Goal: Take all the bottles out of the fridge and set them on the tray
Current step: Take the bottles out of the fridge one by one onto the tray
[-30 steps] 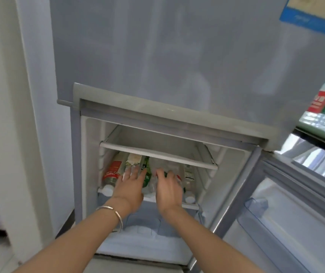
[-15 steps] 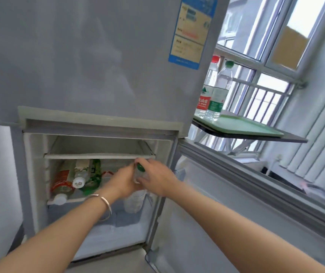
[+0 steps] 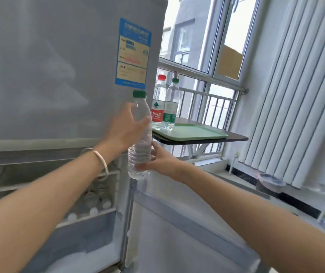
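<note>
Both hands hold a clear green-capped bottle [image 3: 139, 138] upright in front of the fridge [image 3: 49, 75], the left hand [image 3: 127, 127] wrapping its fingers around the upper body, the right hand [image 3: 157, 160] gripping its base, near the green tray [image 3: 195, 133] on the tabletop [image 3: 236, 137] where two bottles [image 3: 165, 107] stand

Red-label water bottle [image 3: 158, 107] on the tray [image 3: 193, 133]: Chinese chars, partly legible "夫山", small Latin line under, too blurred. Green-label bottle [image 3: 171, 109]: print unreadable. Blue energy sticker [image 3: 133, 54] on fridge door [image 3: 49, 66]: text too blurred.
</note>
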`<state>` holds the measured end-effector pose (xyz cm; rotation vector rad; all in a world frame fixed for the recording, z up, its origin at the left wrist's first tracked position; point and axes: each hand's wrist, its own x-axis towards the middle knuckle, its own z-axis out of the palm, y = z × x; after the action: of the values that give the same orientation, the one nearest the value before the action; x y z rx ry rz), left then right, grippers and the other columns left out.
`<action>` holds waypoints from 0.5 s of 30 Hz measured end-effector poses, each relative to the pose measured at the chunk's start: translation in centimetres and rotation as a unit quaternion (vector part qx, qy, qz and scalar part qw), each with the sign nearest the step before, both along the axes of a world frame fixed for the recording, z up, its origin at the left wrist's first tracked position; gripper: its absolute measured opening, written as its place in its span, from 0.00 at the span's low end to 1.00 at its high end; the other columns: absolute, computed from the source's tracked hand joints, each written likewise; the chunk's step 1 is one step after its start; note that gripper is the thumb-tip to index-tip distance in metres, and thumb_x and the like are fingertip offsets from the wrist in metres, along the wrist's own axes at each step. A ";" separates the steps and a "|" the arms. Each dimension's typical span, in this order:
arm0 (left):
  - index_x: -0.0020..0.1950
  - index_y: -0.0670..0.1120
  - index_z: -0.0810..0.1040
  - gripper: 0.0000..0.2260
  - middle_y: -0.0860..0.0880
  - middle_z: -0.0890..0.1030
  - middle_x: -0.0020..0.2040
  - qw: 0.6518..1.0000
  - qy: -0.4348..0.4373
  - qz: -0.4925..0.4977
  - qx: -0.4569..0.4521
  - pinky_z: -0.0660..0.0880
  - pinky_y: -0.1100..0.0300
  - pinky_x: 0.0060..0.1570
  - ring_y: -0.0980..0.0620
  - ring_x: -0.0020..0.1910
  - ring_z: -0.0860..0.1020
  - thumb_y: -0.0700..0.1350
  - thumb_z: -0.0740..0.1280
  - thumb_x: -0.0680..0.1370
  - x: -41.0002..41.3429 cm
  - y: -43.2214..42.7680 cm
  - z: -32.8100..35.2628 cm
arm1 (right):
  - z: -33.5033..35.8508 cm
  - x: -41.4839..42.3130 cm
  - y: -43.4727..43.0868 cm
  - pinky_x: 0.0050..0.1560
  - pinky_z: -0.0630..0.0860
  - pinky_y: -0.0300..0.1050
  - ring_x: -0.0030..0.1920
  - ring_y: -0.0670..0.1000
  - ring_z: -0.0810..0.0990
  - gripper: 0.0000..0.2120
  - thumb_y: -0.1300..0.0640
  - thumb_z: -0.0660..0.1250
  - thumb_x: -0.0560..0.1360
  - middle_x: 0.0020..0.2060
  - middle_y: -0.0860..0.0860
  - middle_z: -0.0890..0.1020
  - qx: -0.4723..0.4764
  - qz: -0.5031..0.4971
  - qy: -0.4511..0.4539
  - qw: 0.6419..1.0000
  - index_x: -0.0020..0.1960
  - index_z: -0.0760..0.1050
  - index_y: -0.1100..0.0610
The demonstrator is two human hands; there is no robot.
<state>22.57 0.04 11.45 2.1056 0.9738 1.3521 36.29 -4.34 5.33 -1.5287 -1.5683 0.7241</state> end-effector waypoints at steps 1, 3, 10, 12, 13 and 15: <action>0.69 0.48 0.66 0.26 0.49 0.76 0.57 1.000 -0.021 -0.023 0.000 0.74 0.51 0.54 0.48 0.53 0.77 0.57 0.66 0.75 0.6 0.1 1.1 | 1.0 0.7 -0.1 0.63 0.76 0.54 0.58 0.54 0.81 0.38 0.60 0.79 0.65 0.57 0.53 0.80 0.023 -0.011 0.007 1.000 0.70 0.65 0.51; 0.71 0.49 0.62 0.31 0.47 0.75 0.63 0.994 -0.073 -0.081 -0.008 0.73 0.47 0.59 0.46 0.60 0.77 0.60 0.67 0.73 2.1 0.5 3.1 | 3.1 2.6 -0.2 0.61 0.77 0.53 0.57 0.54 0.81 0.37 0.60 0.78 0.67 0.59 0.54 0.79 0.065 -0.045 0.003 0.997 0.70 0.64 0.55; 0.74 0.47 0.58 0.27 0.41 0.66 0.72 0.989 -0.068 -0.111 -0.064 0.67 0.44 0.67 0.42 0.68 0.69 0.58 0.57 0.80 11.0 2.3 4.6 | 8.3 11.8 2.6 0.55 0.79 0.49 0.54 0.52 0.80 0.41 0.46 0.78 0.65 0.53 0.52 0.79 0.155 -0.189 -0.003 0.970 0.69 0.63 0.61; 0.74 0.44 0.62 0.23 0.43 0.69 0.71 0.987 -0.022 -0.145 -0.065 0.65 0.51 0.66 0.43 0.68 0.69 0.55 0.54 0.82 14.1 2.9 4.1 | 8.5 14.5 4.7 0.60 0.77 0.57 0.58 0.57 0.78 0.45 0.42 0.79 0.61 0.58 0.54 0.78 0.153 -0.225 -0.017 0.962 0.69 0.64 0.59; 0.74 0.44 0.63 0.23 0.43 0.69 0.72 0.984 0.005 -0.162 -0.066 0.64 0.53 0.65 0.44 0.70 0.68 0.54 0.52 0.83 15.7 3.3 3.8 | 8.4 15.7 5.7 0.62 0.75 0.58 0.60 0.57 0.76 0.43 0.44 0.78 0.63 0.58 0.52 0.76 0.149 -0.238 -0.032 0.959 0.69 0.64 0.59; 0.75 0.43 0.63 0.24 0.43 0.67 0.74 0.977 0.036 -0.192 -0.088 0.62 0.51 0.69 0.45 0.72 0.66 0.54 0.49 0.83 19.1 4.7 3.2 | 7.8 18.4 8.3 0.61 0.75 0.57 0.58 0.57 0.76 0.36 0.50 0.77 0.67 0.56 0.52 0.76 0.144 -0.256 -0.044 0.955 0.68 0.66 0.61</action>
<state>41.63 4.74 14.68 2.0817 0.6402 0.9674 54.71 3.92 13.15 -1.6575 -1.1921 0.1298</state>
